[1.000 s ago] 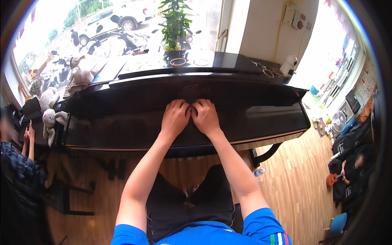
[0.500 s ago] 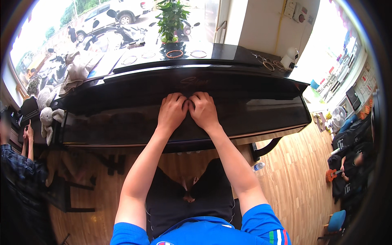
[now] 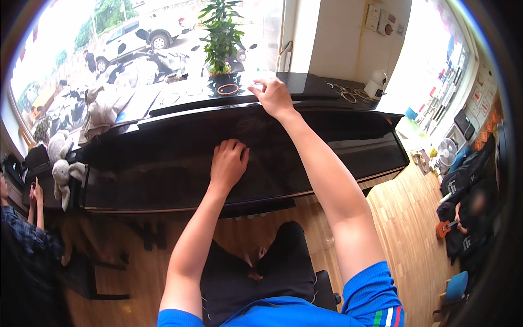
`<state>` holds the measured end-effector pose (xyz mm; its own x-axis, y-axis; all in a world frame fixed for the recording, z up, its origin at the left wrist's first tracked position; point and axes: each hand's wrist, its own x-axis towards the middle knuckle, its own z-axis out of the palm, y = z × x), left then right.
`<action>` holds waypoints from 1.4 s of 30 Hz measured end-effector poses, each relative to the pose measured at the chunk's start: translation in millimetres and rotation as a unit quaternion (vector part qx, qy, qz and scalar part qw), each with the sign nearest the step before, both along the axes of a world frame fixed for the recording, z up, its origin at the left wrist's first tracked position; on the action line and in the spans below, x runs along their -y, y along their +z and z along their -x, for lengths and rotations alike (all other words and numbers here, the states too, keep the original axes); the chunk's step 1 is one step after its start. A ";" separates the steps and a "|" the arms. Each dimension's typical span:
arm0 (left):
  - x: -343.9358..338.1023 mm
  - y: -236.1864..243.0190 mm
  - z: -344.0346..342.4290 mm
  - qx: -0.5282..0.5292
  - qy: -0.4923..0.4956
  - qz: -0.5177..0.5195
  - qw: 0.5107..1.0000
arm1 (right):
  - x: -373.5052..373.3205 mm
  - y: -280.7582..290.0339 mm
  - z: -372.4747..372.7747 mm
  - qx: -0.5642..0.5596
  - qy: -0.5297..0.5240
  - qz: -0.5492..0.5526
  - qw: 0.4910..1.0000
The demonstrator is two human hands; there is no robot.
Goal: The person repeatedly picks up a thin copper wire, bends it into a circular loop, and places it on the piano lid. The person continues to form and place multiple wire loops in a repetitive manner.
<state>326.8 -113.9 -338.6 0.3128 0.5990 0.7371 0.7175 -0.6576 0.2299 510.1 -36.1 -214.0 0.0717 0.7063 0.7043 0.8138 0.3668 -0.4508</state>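
Note:
My right hand [image 3: 269,94] reaches over the top of the black upright piano [image 3: 136,158], its thumb and fingers closed on a pale ring [image 3: 257,88] at the surface. A copper-coloured ring [image 3: 228,89] lies just left of it, with more pale rings [image 3: 170,98] farther left. My left hand [image 3: 229,159] rests on the piano's lower front lid, fingers loosely curved and holding nothing.
A plant [image 3: 220,43] stands behind the piano. Cloth bags [image 3: 103,109], a grey plush toy [image 3: 66,173] and tangled cords [image 3: 348,94] sit around it. A person [image 3: 24,229] is at the left, another [image 3: 466,223] with a small orange guitar at the right.
My right hand has left the lower lid and moved up to the pale ring on top. My left hand stays on the lid. The view has shifted slightly.

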 end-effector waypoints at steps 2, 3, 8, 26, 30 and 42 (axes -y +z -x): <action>0.0 0.8 -0.9 0.004 -0.003 -0.002 1.000 | -6.7 -1.3 -3.6 -0.021 -0.017 0.085 0.996; 0.2 0.5 0.9 0.005 -0.003 -0.004 1.000 | -0.8 2.4 0.2 -0.030 -0.024 0.122 0.992; -1.4 -0.4 0.5 0.005 0.000 0.003 1.000 | -6.4 -3.9 1.4 -0.036 -0.064 0.082 0.994; -6.6 8.6 19.3 0.343 -0.205 0.305 0.864 | 92.9 -116.2 35.0 -0.346 0.182 0.107 0.914; -2.0 7.0 15.8 0.377 -0.200 0.298 0.854 | 96.7 -120.0 36.8 -0.357 0.237 0.121 0.895; -2.6 10.0 15.1 0.358 -0.218 0.308 0.854 | 93.9 -120.9 31.6 -0.328 0.220 0.097 0.914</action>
<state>311.7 -111.3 -328.5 0.2075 0.8837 0.4195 -0.0340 -0.4220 0.9059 478.4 -130.1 -334.9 0.1127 0.8753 0.4703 0.1393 0.4547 -0.8797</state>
